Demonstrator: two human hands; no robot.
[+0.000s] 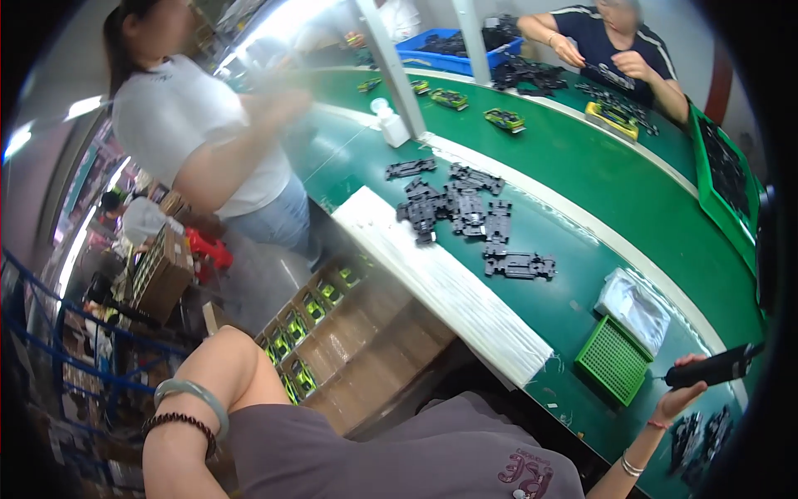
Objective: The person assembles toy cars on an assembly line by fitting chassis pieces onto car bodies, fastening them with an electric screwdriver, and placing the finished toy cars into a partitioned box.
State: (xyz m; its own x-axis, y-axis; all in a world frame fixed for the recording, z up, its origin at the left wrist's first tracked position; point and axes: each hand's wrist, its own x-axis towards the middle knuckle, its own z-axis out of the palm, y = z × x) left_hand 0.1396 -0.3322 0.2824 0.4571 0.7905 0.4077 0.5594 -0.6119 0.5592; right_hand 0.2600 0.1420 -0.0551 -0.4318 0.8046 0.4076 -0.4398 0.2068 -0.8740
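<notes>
My right hand [677, 401], at the right edge of the table, is wrapped round a black electric screwdriver [711, 367] whose thin tip points left. Just left of that hand lies a green perforated basket [613, 362]. Beside the basket is a clear plastic bag [636, 309] with something pale in it. Black plastic parts [698, 441] lie below the hand. At the lower left my left arm is bent, with a bangle and dark beads at the wrist; the hand itself lies outside the picture. Black toy-car chassis [465, 209] are grouped in the middle of the green table.
A white foam strip [440, 283] edges the table. Below it is a cardboard box [357, 358] with yellow-green toy cars. Cars [504, 120] stand along the curved green conveyor [573, 170]. One person [199, 133] stands left; another [611, 50] works across, near a green crate [723, 183].
</notes>
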